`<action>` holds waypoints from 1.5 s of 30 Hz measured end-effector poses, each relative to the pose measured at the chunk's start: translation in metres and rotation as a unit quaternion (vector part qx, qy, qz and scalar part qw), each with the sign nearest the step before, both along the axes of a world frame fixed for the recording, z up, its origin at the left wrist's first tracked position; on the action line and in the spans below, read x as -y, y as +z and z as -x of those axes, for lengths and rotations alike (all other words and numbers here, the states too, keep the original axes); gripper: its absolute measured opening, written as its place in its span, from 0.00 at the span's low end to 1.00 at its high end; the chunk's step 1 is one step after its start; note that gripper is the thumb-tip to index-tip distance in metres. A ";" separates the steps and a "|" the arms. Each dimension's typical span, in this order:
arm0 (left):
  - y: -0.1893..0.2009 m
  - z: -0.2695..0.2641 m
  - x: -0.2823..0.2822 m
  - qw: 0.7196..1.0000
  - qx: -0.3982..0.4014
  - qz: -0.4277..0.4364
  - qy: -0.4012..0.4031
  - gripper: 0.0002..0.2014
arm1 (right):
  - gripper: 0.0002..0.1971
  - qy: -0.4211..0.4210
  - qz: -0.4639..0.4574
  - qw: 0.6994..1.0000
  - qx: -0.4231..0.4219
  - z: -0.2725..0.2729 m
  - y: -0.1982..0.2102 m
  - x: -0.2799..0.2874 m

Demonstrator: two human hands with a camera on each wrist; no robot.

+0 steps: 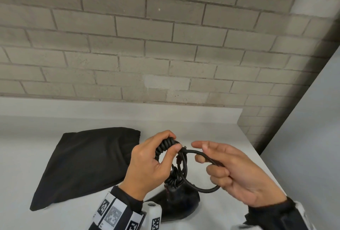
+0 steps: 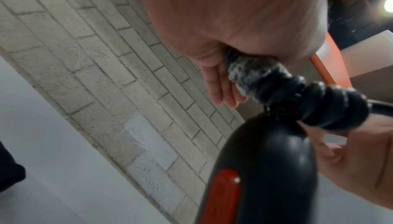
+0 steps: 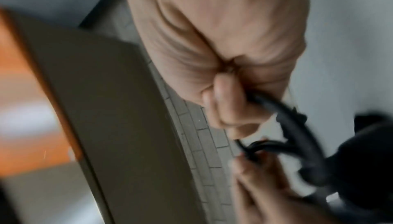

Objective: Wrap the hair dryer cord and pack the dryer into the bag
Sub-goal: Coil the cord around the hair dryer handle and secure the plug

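Note:
The black hair dryer (image 1: 181, 205) rests low on the white table, its body with an orange switch (image 2: 221, 199) filling the left wrist view. Black cord (image 1: 166, 147) is wound in tight coils round the handle. My left hand (image 1: 152, 161) grips the coiled top of the handle, thumb pressed near the loose end. My right hand (image 1: 230, 170) curls its lower fingers round a free loop of cord (image 1: 204, 189), index finger and thumb extended. The right wrist view is blurred and shows the cord (image 3: 297, 130) leaving the fist. A black cloth bag (image 1: 86, 165) lies flat to the left.
The white table (image 1: 230, 137) ends at a grey brick wall (image 1: 165, 45) behind and has its right edge close to my right hand. A pale wall panel (image 1: 312, 137) rises on the right. An orange and brown surface (image 3: 42, 110) shows in the wrist views.

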State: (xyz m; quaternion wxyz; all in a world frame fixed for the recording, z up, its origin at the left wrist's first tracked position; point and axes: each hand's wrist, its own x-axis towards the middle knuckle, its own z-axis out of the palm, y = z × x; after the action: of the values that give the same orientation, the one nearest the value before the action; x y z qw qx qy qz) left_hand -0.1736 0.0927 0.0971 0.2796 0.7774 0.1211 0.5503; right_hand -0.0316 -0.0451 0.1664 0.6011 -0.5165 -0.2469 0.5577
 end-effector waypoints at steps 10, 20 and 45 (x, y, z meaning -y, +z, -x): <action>-0.002 0.002 -0.003 0.997 0.018 0.052 0.048 0.12 | 0.04 -0.186 -0.123 0.903 0.368 0.053 -0.059 0.003; -0.007 -0.002 0.003 0.994 0.049 0.081 0.048 0.11 | 0.07 -0.231 -0.107 0.966 -0.055 0.056 -0.053 -0.002; -0.004 0.013 -0.004 0.985 -0.024 0.142 -0.092 0.18 | 0.09 -0.239 -0.136 0.843 0.462 -0.016 -0.058 0.039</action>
State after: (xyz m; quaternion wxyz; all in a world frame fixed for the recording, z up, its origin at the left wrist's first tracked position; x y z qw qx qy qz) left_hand -0.1868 0.0964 0.0930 0.4335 0.7507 0.1327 0.4805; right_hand -0.0154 -0.0845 0.1085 0.5961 -0.6704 -0.4384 0.0542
